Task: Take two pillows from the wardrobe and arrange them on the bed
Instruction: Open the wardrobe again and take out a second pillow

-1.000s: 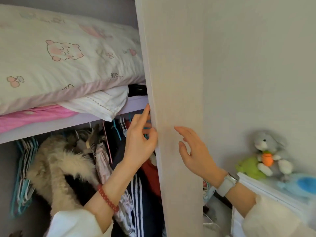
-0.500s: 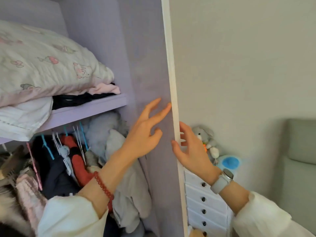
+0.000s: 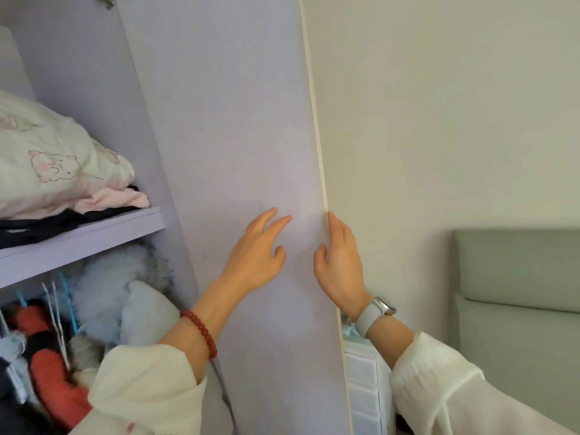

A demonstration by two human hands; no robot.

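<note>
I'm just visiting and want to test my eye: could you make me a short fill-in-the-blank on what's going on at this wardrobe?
1. The pillow with the bear print lies on the wardrobe's ____.
2. The left hand rests flat against the inside of the wardrobe ____.
3. The right hand wears a ____ on its wrist.
4. The beaded bracelet on the left wrist is ____.

Missing words: shelf; door; watch; red

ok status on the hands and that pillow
Left hand flat on wardrobe door, right hand on its edge. Pillow on shelf, untouched. Nothing blocking.
</note>
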